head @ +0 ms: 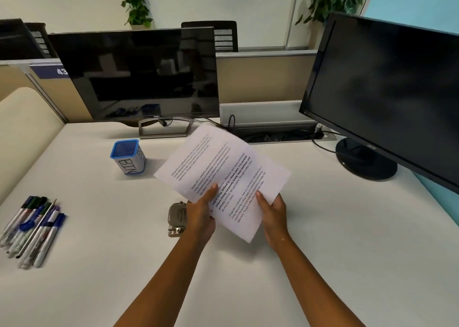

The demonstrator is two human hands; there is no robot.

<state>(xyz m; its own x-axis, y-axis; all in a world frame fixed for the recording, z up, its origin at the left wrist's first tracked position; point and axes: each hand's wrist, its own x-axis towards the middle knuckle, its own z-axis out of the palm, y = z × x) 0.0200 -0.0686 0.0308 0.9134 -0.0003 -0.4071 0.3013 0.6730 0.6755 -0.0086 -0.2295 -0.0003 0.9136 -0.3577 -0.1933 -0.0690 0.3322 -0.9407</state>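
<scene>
White desk (pixel 347 252), beige partition (pixel 263 78), pale wall (pixel 236 1), possibly glass (pixel 409 1) beyond.

White sheets (pixel 223 167) carry blocks of black print, several lines in bold. The counter (pixel 347 252) is plain off-white. The mesh cup (pixel 128 156) is blue, with a white label lettered "BIN" in black. The markers (pixel 34 229) have white barrels and blue, green, black and purple caps. The metal desk tool (pixel 176 218) is dull silver-grey. Both the left monitor (pixel 134 73) and the right monitor (pixel 387 90) are black. The partition (pixel 260 78) is beige, the sign (pixel 49 71) dark blue with white numerals, and the plants (pixel 135 1) green.
</scene>
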